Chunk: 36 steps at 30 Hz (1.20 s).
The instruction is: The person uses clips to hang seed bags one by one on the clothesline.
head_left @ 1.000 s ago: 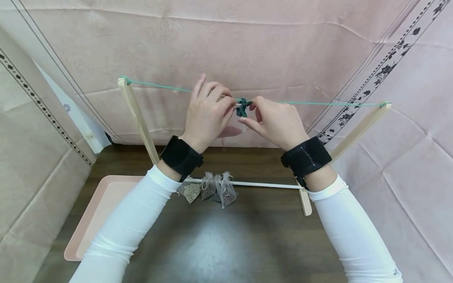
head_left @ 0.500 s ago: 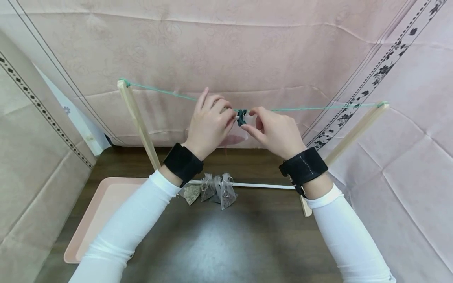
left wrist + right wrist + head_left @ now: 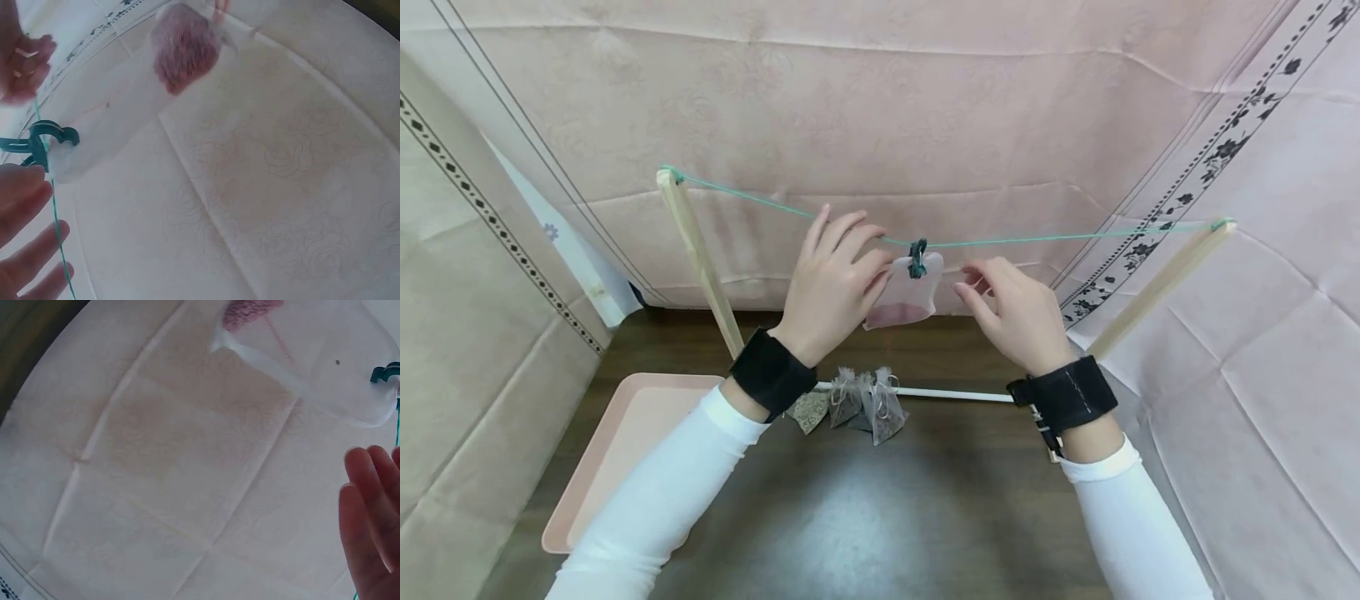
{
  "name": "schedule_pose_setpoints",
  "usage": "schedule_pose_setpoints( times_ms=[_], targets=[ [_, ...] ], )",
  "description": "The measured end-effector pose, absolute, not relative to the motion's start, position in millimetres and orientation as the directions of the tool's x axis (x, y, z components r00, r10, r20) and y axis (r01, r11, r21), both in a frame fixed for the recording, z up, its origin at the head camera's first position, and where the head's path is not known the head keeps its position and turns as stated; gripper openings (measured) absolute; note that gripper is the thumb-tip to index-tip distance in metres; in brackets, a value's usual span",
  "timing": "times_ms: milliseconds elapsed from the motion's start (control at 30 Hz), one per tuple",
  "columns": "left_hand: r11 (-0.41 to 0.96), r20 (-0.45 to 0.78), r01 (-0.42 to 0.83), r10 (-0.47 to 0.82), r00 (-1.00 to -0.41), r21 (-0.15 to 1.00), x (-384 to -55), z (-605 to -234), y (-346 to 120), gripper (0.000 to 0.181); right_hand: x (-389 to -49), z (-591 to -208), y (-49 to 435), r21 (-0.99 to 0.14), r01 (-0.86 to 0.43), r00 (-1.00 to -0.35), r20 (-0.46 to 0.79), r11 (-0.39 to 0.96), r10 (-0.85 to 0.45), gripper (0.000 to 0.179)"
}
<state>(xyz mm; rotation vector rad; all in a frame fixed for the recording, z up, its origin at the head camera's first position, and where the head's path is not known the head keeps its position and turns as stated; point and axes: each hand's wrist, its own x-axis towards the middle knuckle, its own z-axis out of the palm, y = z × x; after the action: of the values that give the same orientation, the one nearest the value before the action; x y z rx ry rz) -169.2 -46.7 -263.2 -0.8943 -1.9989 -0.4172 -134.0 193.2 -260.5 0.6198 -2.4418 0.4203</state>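
Note:
A dark green clothespin (image 3: pixel 917 260) sits on the thin green string (image 3: pixel 1037 241). From it hangs a translucent white drawstring bag (image 3: pixel 898 312) with pinkish-purple grains at its bottom. My left hand (image 3: pixel 831 287) is just left of the clothespin, fingers spread and loosely bent, holding nothing. In the left wrist view its fingertips lie close to the clothespin (image 3: pixel 40 145) and the string; whether one touches is hard to tell. My right hand (image 3: pixel 1018 312) is to the right of the bag and apart from it, its fingers relaxed with nothing between them.
Two wooden posts, left (image 3: pixel 698 258) and right (image 3: pixel 1165 287), carry the string, with a white rod (image 3: pixel 955 394) low between them. Several small mesh bags (image 3: pixel 880 408) lie on the dark table (image 3: pixel 850 517). A pink tray (image 3: pixel 591 446) stands at the left.
Both hands have let go of the clothespin and moved apart, the right hand back and down to the right. The bag now hangs in view, and the string sags lower in the middle.

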Motion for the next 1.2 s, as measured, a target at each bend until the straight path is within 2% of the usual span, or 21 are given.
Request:
schedule_pose_setpoints(
  times_ms=[167,300,500,633,833,1000,1200],
  targets=[
    [0.658,0.852,0.752,0.411,-0.325,-0.031,-159,-270,-56,0.01,-123,-272,200,-0.174,-0.511,-0.743,0.582,0.842,-0.331,0.032],
    [0.652,0.853,0.758,0.394,-0.342,0.003,-150,-276,-64,0.017,-115,-286,201,-0.199,-0.497,-0.765,0.559,0.845,-0.319,0.042],
    [0.688,0.808,0.72,0.372,-0.456,0.089,-135,-303,-78,0.033,-104,-325,198,-0.272,-0.477,-0.8,0.529,0.836,-0.285,0.052],
    [0.736,0.741,0.664,0.372,-0.559,0.131,-129,-336,-86,0.043,-99,-357,194,-0.303,-0.459,-0.825,0.493,0.835,-0.275,0.056],
    [0.809,0.603,0.557,0.352,-0.716,0.188,-117,-383,-95,0.078,-88,-394,190,-0.317,-0.419,-0.853,0.458,0.851,-0.249,0.058],
    [0.846,0.523,0.482,0.31,-0.794,0.23,-106,-409,-100,0.088,-78,-417,184,-0.35,-0.372,-0.88,0.426,0.86,-0.208,0.062],
    [0.873,0.465,0.415,0.265,-0.845,0.255,-91,-436,-109,0.089,-65,-442,178,-0.394,-0.312,-0.912,0.379,0.865,-0.157,0.067]
  ],
)
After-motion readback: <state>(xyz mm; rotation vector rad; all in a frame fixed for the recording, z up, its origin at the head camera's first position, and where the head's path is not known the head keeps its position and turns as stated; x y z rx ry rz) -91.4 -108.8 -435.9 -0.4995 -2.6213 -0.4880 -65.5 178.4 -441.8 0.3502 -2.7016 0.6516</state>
